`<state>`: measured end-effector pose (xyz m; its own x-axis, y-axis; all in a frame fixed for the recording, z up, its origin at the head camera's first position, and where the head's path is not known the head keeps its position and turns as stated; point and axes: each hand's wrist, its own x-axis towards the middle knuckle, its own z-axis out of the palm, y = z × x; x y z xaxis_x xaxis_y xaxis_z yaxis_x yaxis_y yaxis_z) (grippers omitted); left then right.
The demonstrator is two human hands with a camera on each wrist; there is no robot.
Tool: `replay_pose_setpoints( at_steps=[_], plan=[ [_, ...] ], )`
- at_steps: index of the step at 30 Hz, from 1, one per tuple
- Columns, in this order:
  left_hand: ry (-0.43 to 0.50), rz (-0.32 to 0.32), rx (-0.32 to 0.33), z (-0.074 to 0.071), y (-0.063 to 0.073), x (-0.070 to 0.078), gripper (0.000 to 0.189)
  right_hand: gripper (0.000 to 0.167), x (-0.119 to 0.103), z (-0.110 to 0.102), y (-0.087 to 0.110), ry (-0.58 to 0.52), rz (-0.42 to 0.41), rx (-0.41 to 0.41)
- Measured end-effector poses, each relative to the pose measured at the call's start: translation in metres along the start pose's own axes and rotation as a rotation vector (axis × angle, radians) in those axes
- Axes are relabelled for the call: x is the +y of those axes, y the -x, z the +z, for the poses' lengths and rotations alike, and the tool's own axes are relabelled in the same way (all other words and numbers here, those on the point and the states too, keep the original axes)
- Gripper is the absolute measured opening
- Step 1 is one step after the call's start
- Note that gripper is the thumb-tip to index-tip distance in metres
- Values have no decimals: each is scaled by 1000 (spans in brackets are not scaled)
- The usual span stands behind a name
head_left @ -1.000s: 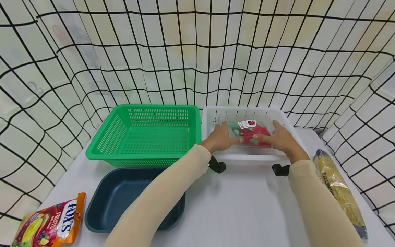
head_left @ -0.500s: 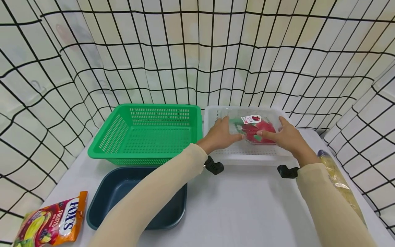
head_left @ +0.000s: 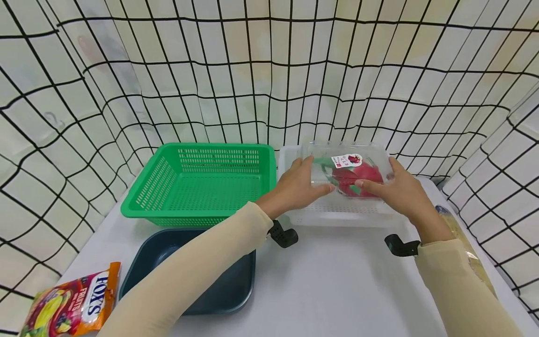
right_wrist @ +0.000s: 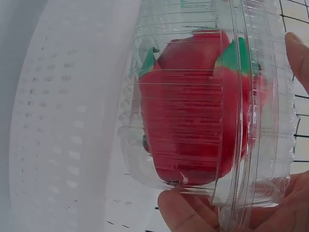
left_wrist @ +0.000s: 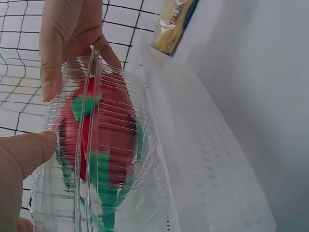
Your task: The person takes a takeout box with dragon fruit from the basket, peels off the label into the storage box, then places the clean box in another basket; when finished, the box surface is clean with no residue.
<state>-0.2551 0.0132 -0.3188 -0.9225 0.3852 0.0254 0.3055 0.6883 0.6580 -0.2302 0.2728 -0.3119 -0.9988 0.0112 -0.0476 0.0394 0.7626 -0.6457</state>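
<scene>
A clear plastic clamshell box holds a red dragon fruit with green scales and carries a white label on its lid. My left hand grips the box's left end, while my right hand grips the right end, thumbs on the near side. Below and behind the box is the white basket, its back part covered from sight. In the left wrist view the dragon fruit shows through the ribbed plastic, beside the basket wall. The right wrist view shows the fruit close up.
A green basket stands left of the white one. In front of it sits a dark blue tray, partly behind my left sleeve. A Foxs candy bag lies front left, a spaghetti pack at right. Black netting surrounds the table.
Both hands have raised the clamshell box from inside the white basket, moving it up, slightly right and nearer to the camera. The spaghetti pack is now more covered by my right arm.
</scene>
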Motion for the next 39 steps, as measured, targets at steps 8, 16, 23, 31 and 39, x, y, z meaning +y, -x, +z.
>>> replay_pose_setpoints(
  at_steps=[8, 16, 23, 31, 39],
  plan=[
    [33, 55, 13, -6, 27, 7, 93, 112, -10, -6, 30, 82, -31, 30],
    [3, 91, 46, -8, 62, 9, 91, 120, -10, -5, 62, 91, -13, 14],
    [4, 98, 60, -6, 93, 8, 89, 119, -11, 8, 93, 80, -27, 63],
    [35, 65, 29, -1, 130, 6, 93, 126, -7, 18, 129, 54, 50, 40],
    [88, 43, 6, 6, 168, 0, 90, 127, -3, 29, 156, 88, 172, -11]
  ],
)
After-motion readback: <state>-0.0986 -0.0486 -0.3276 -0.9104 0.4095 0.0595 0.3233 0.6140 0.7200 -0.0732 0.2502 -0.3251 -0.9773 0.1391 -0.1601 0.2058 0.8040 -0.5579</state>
